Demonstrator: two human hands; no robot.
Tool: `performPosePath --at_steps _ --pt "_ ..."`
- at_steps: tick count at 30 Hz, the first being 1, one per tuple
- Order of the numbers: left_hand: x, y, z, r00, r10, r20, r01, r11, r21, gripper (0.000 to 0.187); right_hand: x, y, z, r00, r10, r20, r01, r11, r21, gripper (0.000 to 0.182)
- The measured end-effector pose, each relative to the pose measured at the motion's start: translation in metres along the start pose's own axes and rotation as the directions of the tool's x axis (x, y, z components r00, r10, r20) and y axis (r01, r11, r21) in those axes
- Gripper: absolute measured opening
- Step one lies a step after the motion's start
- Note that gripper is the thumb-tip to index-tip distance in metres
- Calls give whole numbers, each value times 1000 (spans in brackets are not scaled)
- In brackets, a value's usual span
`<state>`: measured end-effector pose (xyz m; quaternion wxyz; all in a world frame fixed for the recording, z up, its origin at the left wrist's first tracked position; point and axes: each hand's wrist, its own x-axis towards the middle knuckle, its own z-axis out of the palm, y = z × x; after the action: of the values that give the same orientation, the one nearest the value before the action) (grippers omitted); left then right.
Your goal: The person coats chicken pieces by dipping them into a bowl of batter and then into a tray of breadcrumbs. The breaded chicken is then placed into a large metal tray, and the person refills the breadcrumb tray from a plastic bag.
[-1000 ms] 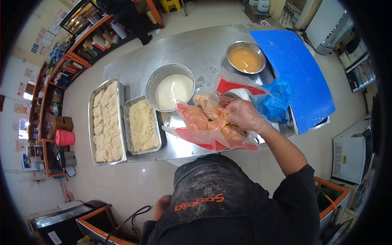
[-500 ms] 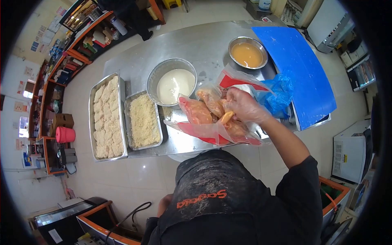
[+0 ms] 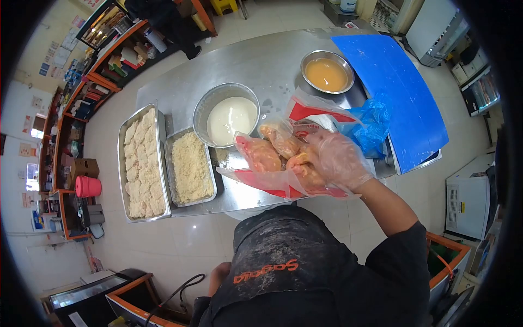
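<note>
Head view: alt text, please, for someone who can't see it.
A gloved right hand reaches into an open plastic bag of raw-looking meat on a metal table. To the left stand a pot of whitish liquid, a tray of pale crumbs and a larger tray of breaded-looking pieces.

Raw meat pieces (image 3: pixel 259 155) are being held in an opened red-and-clear plastic bag (image 3: pixel 275 189) and are being partly covered by the gloved right hand (image 3: pixel 342 159) — its grip being obscured. The left hand (image 3: pixel 220 271) is being held low beside the dark apron (image 3: pixel 278 240). White liquid (image 3: pixel 231 117) is being contained nearby.
</note>
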<state>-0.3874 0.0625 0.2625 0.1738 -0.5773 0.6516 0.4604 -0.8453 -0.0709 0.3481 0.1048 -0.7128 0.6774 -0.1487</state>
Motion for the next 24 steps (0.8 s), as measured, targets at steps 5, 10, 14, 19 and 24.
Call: performPosePath --at_steps 5,10,14,19,24 --pt "5 -12 6 999 -3 35 2 1000 16 34 16 19 20 865 -469 179 454 883 120 15" --pt "18 0 -4 1000 22 16 -23 999 35 34 30 19 18 893 -292 341 215 945 247 15" --pt "24 5 -6 999 33 -4 -32 999 31 34 31 21 7 900 -59 432 -357 468 809 28" --pt "25 2 0 1000 31 -7 -31 999 15 33 22 23 -1 869 -100 484 -451 -560 694 40" --pt "21 -5 7 1000 17 4 -17 1000 3 33 21 -1 -8 851 102 515 -408 -488 772 32"
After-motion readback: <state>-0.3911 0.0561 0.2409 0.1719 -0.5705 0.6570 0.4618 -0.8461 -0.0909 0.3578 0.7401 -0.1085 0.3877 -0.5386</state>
